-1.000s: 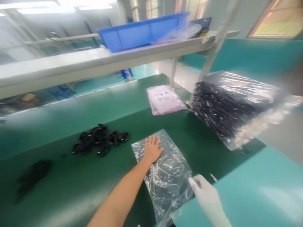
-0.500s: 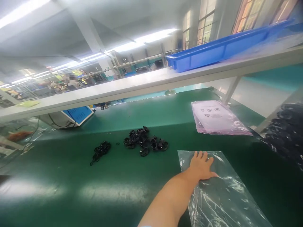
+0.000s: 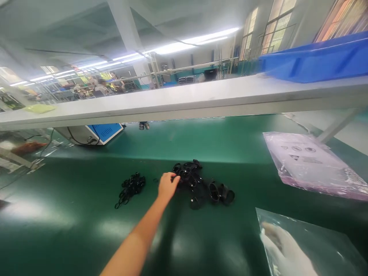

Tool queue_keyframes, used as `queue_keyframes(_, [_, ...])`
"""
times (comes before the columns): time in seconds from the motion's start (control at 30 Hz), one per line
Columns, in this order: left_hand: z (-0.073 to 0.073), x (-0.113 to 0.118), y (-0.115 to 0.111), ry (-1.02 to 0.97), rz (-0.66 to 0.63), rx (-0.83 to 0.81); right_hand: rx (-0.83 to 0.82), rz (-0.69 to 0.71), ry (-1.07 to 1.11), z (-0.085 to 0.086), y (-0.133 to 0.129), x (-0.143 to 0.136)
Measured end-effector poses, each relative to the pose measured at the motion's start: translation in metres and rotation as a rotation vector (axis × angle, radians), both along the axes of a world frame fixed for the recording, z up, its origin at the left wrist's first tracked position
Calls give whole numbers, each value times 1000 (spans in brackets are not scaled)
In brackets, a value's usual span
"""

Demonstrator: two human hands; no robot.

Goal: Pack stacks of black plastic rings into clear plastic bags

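Note:
My left hand (image 3: pixel 168 186) reaches into a loose pile of black, ring-shaped plastic parts (image 3: pixel 191 172). Its fingers are closed on a dark part at the pile's left edge, partly hidden by the hand. Right beside the pile lie a few larger black oval rings (image 3: pixel 221 193). At the lower right is a clear plastic bag (image 3: pixel 324 237) on the green table. My right hand (image 3: pixel 289 249) is at the bag, whitish and blurred, apparently seen through the plastic. Its finger position is not clear.
Smaller black rings (image 3: pixel 132 188) form a heap on the left. A pinkish printed bag (image 3: pixel 307 159) lies at the right. Above the table runs a white shelf (image 3: pixel 172 100) carrying a blue bin (image 3: pixel 319 61). Behind stands a blue-and-grey box (image 3: pixel 106 132).
My left hand has lifted off the clear bag and moved left to the black parts. My right hand has come into view at the bag. The view has shifted left.

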State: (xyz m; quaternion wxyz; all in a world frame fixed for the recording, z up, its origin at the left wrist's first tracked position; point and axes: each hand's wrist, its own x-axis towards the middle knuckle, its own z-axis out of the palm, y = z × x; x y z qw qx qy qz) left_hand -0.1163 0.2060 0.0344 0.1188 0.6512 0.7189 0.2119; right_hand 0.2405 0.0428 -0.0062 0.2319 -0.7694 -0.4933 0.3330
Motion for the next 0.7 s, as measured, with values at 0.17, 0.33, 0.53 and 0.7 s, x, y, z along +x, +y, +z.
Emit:
queue_keyframes(0.17, [-22, -72, 63, 20, -4, -152, 0, 6, -127, -15, 107, -35])
queue_keyframes(0.33, [-36, -55, 112, -6, -208, -382, -154, 6, -146, -12, 161, -56])
queue_keyframes(0.53, [-32, -19, 118, -27, -530, -604, -293, 107, 158, 3, 155, -113])
queue_keyframes(0.7, [-22, -11, 81, -3, -698, -648, -291, 71, 292, 1, 105, -152])
